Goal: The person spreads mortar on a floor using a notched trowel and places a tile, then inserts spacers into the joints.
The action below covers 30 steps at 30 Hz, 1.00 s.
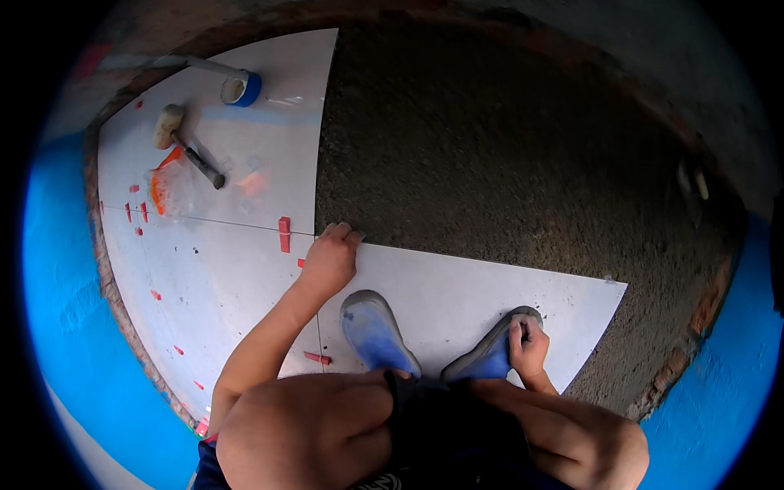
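Observation:
My left hand (331, 260) is at the far edge of a white floor tile (457, 273), by its corner with the neighbouring tiles. Its fingers are bent together over the edge against dark mortar; anything in them is hidden. Close to that hand, a red tile-levelling wedge (284, 234) sits across a joint. My right hand (531, 347) is beside my right shoe (487, 353), fingertips pinched together. What they hold, if anything, is too small to tell. My left shoe (377, 333) rests on the same tile.
A bed of mortar (490, 147) spreads across the far right, with a trowel (691, 192) lying on it. On the left tiles lie a mallet (168, 126), an orange-marked plastic bag (167, 188), a blue-rimmed round object (242, 90) and several red wedges. Blue walls (65, 269) border the floor.

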Each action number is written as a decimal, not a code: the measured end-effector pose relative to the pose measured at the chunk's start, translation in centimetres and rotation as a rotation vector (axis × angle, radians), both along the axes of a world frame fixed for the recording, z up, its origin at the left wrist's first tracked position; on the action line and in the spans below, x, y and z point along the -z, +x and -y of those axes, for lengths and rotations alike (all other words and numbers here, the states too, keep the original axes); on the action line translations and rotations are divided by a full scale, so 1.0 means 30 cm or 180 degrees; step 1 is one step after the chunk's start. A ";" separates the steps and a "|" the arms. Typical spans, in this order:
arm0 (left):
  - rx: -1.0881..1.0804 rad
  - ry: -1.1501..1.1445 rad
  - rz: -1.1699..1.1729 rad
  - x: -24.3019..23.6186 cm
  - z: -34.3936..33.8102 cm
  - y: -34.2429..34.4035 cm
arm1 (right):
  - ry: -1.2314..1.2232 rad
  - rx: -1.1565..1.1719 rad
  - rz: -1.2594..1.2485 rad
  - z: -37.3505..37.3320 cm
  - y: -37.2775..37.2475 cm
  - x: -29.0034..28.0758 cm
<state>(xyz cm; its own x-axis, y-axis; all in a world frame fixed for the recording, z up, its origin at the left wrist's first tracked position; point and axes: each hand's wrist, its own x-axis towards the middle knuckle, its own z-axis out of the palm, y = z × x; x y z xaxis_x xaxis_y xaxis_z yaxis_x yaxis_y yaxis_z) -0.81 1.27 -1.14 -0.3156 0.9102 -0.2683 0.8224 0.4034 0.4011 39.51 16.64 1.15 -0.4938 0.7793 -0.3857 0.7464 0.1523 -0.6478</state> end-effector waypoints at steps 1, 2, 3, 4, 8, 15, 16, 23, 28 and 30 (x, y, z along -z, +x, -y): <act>-0.0030 0.0024 0.0007 0.001 0.003 0.006 | 0.0002 0.0018 -0.0010 0.004 -0.002 0.001; -0.0059 0.0057 0.0019 0.000 0.003 0.012 | -0.0037 0.0020 0.0026 -0.001 -0.011 -0.011; -0.0086 0.0080 0.0033 0.002 0.007 0.019 | -0.0029 -0.0002 0.0027 -0.003 -0.011 -0.013; -0.0083 0.0095 0.0043 0.003 0.011 0.017 | -0.0022 -0.0025 0.0028 -0.006 -0.011 -0.013; -0.0240 0.0347 0.0101 0.004 0.014 0.022 | -0.0022 -0.0005 0.0010 -0.008 -0.009 -0.007; -0.0922 0.0808 0.0219 0.008 0.002 0.064 | 0.0001 -0.0032 0.0024 -0.010 -0.014 -0.007; -0.1058 0.0849 0.0381 0.016 0.001 0.077 | 0.0018 -0.0017 -0.0001 -0.009 -0.015 -0.007; -0.1230 0.0708 0.0579 0.036 -0.020 0.096 | 0.0109 -0.0020 0.0001 -0.006 -0.015 -0.001; -0.1014 0.0647 0.0541 0.026 0.007 0.069 | 0.0004 -0.0025 0.0066 -0.013 -0.026 -0.013; -0.0803 0.0647 0.0489 0.029 -0.011 0.045 | -0.0044 0.0043 0.0061 -0.016 -0.026 -0.003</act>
<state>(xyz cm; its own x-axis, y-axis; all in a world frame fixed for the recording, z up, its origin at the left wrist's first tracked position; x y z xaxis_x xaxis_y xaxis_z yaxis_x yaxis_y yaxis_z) 0.54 1.61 -2.00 -0.5072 0.8484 -0.1514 0.6310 0.4853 0.6053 38.74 17.13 1.24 -0.4757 0.7804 -0.4059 0.7607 0.1333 -0.6353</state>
